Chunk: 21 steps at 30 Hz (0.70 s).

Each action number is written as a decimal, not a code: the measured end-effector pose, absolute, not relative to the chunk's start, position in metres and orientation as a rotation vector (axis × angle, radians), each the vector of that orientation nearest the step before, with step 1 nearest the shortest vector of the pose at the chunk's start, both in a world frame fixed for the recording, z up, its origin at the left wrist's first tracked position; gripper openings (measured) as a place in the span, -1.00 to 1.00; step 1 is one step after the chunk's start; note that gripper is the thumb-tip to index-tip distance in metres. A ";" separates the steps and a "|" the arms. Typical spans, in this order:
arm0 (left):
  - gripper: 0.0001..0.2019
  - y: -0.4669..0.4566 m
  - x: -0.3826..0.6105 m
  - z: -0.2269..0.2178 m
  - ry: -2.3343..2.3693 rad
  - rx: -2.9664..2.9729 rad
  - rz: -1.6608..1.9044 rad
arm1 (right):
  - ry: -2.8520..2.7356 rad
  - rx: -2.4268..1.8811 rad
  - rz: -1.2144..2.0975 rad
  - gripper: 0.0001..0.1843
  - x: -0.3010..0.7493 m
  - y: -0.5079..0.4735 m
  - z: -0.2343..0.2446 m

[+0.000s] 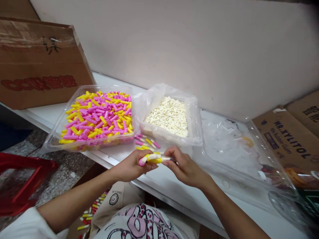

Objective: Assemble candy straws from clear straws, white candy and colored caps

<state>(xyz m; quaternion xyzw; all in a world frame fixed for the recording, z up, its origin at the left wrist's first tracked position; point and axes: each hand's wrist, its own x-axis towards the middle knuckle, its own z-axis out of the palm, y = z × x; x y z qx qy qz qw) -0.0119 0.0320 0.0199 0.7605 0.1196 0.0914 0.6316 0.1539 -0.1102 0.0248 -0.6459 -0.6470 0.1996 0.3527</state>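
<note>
My left hand (131,166) is closed around a small bunch of yellow and pink plastic tubes (157,160), some with white pieces showing at their ends. At the bunch's right end, my right hand (186,167) pinches; its fingertips meet a pale tip there, and I cannot make out exactly what they grip. Just beyond my hands, several pink and yellow tubes with white ends (149,142) lie loose on the white table. Loose pink and yellow tubes (106,114) fill a clear tray behind my left hand. A bag-lined container of small white pieces (169,116) stands to its right.
A cardboard box (37,66) stands at the left, another cardboard box (281,139) at the right. Clear plastic bags (228,149) lie in a wide clear tray on the right. A red stool (25,186) is on the floor at left. Finished-looking coloured pieces (87,215) lie below the table.
</note>
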 end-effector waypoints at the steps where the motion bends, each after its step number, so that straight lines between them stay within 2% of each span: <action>1: -0.87 0.032 -0.013 0.020 0.238 1.829 0.229 | -1.671 -1.680 0.516 -0.87 0.150 -0.109 0.024; 3: -0.90 0.034 -0.015 0.017 0.111 2.087 0.312 | -1.569 -1.692 0.615 -0.83 0.143 -0.107 0.021; 7: -0.83 0.041 -0.016 0.013 -0.275 2.669 0.483 | -1.280 -1.621 1.114 -0.66 0.137 -0.103 0.019; 8: -0.83 0.044 -0.015 0.013 -0.339 2.760 0.470 | -1.299 -1.625 1.118 -0.66 0.138 -0.104 0.019; 12: -0.80 0.054 -0.014 0.018 -0.418 2.866 0.318 | -1.659 -1.732 0.551 -0.59 0.140 -0.111 0.015; 14: -0.80 0.055 -0.015 0.015 -0.466 2.896 0.316 | -1.685 -1.794 0.501 -0.53 0.137 -0.113 0.011; 19: -0.87 0.047 -0.021 -0.027 -0.543 2.971 0.343 | -1.282 -1.883 1.350 -0.35 0.126 -0.107 -0.010; 21: -0.85 0.047 -0.020 -0.050 -0.414 2.969 0.288 | -1.368 -2.003 1.241 -0.36 0.128 -0.104 -0.015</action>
